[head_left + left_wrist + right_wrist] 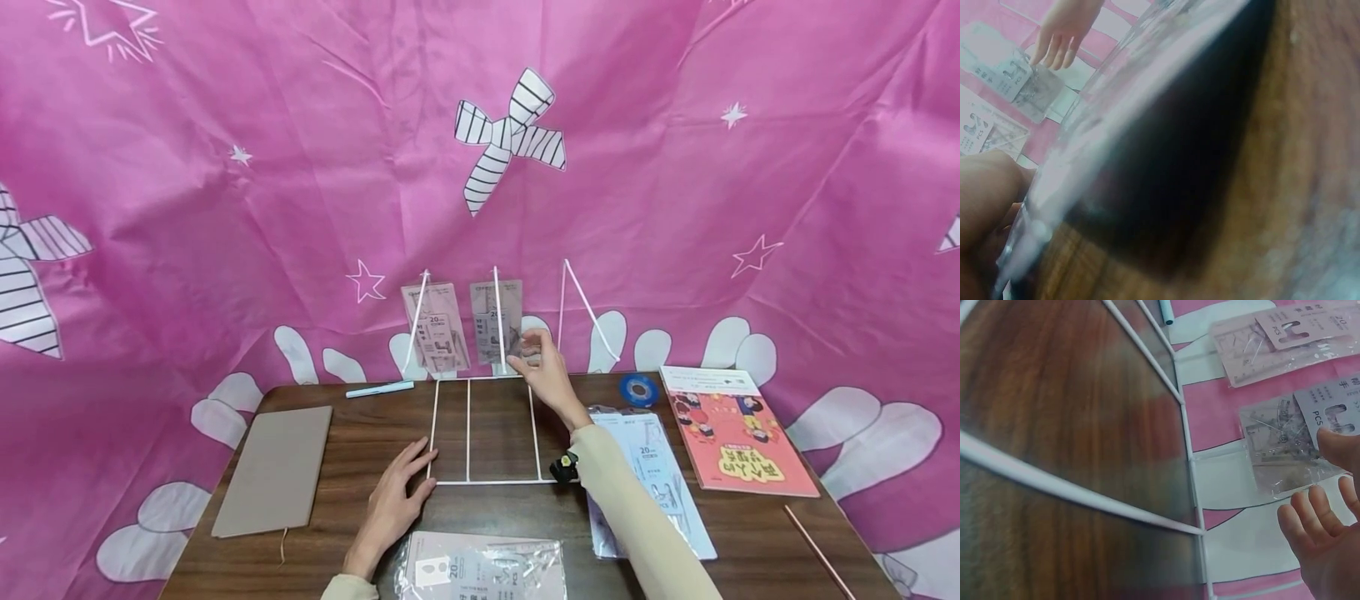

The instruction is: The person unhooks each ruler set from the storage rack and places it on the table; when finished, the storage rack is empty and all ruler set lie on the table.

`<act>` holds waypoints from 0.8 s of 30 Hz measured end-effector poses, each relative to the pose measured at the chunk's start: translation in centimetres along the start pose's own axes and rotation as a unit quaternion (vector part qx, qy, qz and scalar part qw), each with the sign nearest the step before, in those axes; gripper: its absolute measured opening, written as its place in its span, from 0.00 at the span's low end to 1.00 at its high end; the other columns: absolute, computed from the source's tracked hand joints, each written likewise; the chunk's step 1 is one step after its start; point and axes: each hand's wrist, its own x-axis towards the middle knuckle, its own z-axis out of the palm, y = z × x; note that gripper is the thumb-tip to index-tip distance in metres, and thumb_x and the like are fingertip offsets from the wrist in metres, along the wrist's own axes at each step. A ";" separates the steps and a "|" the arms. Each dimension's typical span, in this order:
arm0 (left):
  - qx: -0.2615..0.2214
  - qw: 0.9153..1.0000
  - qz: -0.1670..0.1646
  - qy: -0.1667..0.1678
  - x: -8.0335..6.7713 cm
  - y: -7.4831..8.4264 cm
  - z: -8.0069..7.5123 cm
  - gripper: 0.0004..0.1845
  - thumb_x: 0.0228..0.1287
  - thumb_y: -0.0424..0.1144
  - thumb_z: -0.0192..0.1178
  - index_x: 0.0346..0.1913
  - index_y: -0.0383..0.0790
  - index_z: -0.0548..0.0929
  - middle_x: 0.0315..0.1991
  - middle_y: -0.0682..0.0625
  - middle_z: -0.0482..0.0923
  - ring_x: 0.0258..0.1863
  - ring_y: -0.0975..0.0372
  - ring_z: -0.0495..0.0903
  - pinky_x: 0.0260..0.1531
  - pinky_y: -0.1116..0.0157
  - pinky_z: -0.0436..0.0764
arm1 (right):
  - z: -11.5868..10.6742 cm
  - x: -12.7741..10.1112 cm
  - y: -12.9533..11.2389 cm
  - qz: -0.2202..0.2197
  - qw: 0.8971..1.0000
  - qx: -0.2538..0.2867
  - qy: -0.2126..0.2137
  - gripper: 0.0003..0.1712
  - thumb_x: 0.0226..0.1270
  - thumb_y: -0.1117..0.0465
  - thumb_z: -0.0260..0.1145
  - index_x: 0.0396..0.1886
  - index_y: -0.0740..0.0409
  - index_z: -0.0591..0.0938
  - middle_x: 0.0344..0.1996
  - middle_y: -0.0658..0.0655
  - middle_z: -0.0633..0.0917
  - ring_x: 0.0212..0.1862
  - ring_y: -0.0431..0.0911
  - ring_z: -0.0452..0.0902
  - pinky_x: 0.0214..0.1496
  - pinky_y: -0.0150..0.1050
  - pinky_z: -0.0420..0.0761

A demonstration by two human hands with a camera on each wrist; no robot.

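Note:
A white wire rack [467,433] lies flat on the brown table [495,517], its thin uprights rising against the pink cloth at the back. Two clear packets lean on the uprights: one on the left [437,329] and one on the right [495,321]. My right hand [536,354] reaches to the right packet [1279,444]; the thumb touches its edge and the fingers [1310,515] are spread and straight. My left hand [401,492] lies flat on the table, fingertips at the rack's front left corner. The left wrist view is blurred.
A tan notebook [273,467] lies at the left and a light blue pen [378,388] at the back. A blue tape roll [639,389], a red booklet [731,433] and a pink stick [821,550] are on the right. More packets lie under my right forearm [652,475] and at the front edge [480,567].

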 end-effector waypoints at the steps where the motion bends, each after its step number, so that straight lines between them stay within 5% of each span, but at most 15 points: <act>1: 0.000 1.000 0.000 0.001 0.0 0.0 0.0 0.24 0.67 0.33 0.70 0.66 0.41 0.84 0.73 0.44 0.74 0.75 0.44 0.68 0.66 0.38 0.71 | 0.1 0.3 -0.1 -0.001 1.000 -0.006 -0.001 0.29 0.65 0.66 0.76 0.61 0.65 0.73 0.52 0.68 0.82 0.53 0.61 0.81 0.59 0.55 0.82; 11: 0.004 1.000 -0.006 0.000 -0.1 -0.3 0.1 0.24 0.68 0.36 0.70 0.67 0.44 0.84 0.74 0.47 0.73 0.75 0.46 0.68 0.65 0.37 0.72 | 0.9 1.3 -1.5 -0.005 1.000 -0.014 0.000 0.22 0.66 0.69 0.73 0.56 0.67 0.77 0.49 0.68 0.83 0.54 0.60 0.81 0.62 0.54 0.81; 24: -0.001 1.000 -0.006 -0.002 -0.1 -0.2 -0.1 0.24 0.69 0.36 0.70 0.67 0.43 0.84 0.74 0.47 0.72 0.75 0.45 0.67 0.65 0.36 0.71 | 0.7 1.2 -2.6 -0.009 0.997 0.070 -0.015 0.18 0.70 0.74 0.68 0.57 0.70 0.78 0.51 0.71 0.86 0.55 0.60 0.84 0.59 0.49 0.84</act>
